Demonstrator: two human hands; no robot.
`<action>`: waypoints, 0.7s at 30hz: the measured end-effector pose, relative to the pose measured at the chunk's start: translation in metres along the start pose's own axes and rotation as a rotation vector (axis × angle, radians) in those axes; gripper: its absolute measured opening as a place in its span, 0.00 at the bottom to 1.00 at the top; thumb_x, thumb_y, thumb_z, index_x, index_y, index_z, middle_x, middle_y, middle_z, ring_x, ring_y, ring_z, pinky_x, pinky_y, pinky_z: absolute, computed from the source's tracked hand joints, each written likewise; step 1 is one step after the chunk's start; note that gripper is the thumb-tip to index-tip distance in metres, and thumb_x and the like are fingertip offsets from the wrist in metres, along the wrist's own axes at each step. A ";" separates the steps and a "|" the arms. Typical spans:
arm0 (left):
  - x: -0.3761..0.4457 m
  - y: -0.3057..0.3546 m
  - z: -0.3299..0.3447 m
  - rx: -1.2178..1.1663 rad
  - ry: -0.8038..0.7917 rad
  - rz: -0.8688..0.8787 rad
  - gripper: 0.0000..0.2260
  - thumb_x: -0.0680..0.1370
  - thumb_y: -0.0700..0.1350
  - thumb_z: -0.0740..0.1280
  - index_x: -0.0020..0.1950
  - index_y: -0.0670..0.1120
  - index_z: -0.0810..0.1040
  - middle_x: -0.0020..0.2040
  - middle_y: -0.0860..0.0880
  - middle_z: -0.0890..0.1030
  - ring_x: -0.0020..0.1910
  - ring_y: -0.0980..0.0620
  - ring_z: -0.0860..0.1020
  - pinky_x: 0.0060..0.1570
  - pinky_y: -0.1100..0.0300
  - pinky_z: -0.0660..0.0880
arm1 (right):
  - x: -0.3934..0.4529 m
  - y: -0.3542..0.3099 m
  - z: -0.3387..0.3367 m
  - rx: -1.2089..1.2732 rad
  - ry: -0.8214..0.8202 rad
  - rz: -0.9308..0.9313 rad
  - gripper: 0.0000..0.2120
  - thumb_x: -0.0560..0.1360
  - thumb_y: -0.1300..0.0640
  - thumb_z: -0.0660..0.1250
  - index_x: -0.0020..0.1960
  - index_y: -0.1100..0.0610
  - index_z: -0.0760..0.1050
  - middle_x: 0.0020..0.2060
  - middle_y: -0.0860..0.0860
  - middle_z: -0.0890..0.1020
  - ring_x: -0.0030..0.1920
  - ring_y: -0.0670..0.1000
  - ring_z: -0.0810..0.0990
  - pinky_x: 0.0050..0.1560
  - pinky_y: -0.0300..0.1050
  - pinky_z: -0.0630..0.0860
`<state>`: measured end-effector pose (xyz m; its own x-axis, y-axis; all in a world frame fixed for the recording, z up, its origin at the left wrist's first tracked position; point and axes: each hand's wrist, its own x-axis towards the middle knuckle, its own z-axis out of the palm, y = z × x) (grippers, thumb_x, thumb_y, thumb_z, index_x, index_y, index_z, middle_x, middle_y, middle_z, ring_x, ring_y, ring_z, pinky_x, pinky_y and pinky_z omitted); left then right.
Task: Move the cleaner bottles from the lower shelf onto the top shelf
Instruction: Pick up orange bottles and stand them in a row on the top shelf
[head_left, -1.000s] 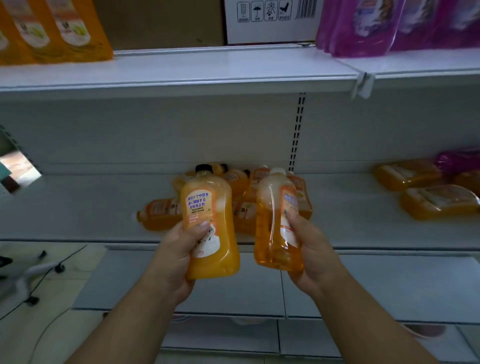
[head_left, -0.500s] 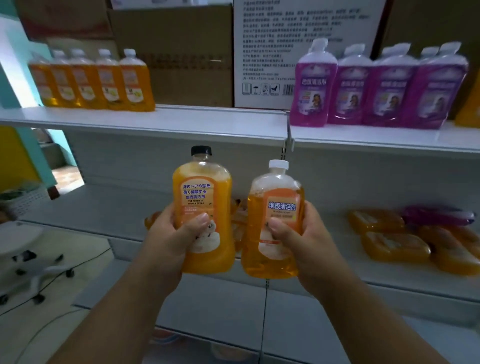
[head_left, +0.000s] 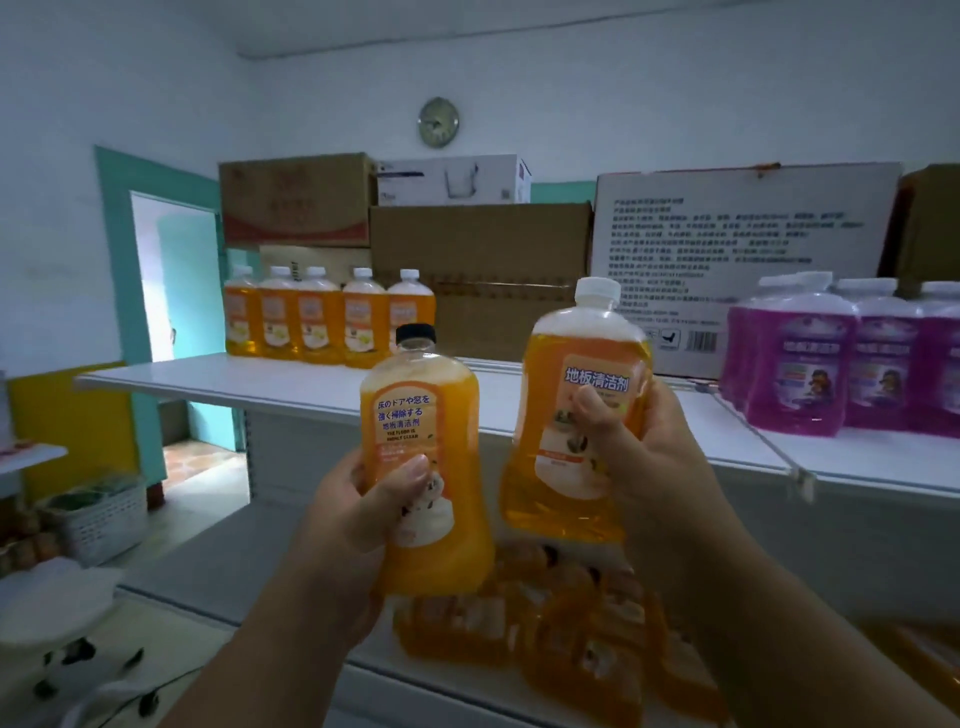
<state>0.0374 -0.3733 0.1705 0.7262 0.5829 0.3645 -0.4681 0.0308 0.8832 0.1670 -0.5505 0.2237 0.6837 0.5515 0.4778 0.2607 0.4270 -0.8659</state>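
Observation:
My left hand (head_left: 358, 514) grips an orange cleaner bottle with a black cap (head_left: 421, 415), held upright in front of the top shelf's edge. My right hand (head_left: 639, 447) grips a second orange cleaner bottle with a white cap (head_left: 566, 415), raised a little higher and tilted slightly left. The white top shelf (head_left: 291, 379) runs behind both bottles. Several more orange bottles (head_left: 550, 634) lie on their sides on the lower shelf (head_left: 249, 566), below my hands.
A row of upright orange bottles (head_left: 327, 319) stands at the left of the top shelf, and purple bottles (head_left: 852, 364) stand at its right. Cardboard boxes (head_left: 483, 260) line the back. A white basket (head_left: 98, 519) sits on the floor at left by a doorway (head_left: 176, 280).
Both hands have lifted their bottles from the lower shelf's height up to the top shelf's level. My view has tilted upward, showing the boxes and wall.

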 end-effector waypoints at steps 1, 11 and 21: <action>0.013 0.009 -0.015 0.002 0.001 0.015 0.21 0.61 0.57 0.77 0.52 0.53 0.85 0.50 0.42 0.86 0.47 0.41 0.85 0.39 0.50 0.82 | 0.016 0.003 0.018 -0.010 0.013 -0.018 0.30 0.64 0.38 0.72 0.63 0.43 0.70 0.51 0.48 0.85 0.49 0.51 0.86 0.43 0.52 0.84; 0.156 0.085 -0.108 0.212 -0.010 0.043 0.30 0.60 0.65 0.73 0.61 0.60 0.75 0.54 0.54 0.85 0.53 0.46 0.84 0.55 0.41 0.80 | 0.168 0.028 0.106 -0.287 0.138 -0.032 0.28 0.70 0.45 0.75 0.64 0.50 0.68 0.54 0.50 0.81 0.51 0.50 0.84 0.39 0.43 0.82; 0.220 0.068 -0.159 0.205 0.029 0.014 0.29 0.58 0.61 0.74 0.58 0.57 0.76 0.55 0.53 0.85 0.57 0.47 0.82 0.61 0.40 0.76 | 0.236 0.077 0.146 -0.428 0.054 0.036 0.24 0.69 0.49 0.77 0.59 0.47 0.68 0.52 0.48 0.81 0.51 0.50 0.82 0.43 0.46 0.82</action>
<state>0.0853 -0.1144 0.2635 0.7040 0.6058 0.3707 -0.3630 -0.1416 0.9210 0.2495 -0.2829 0.2911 0.7293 0.5175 0.4475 0.4873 0.0662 -0.8707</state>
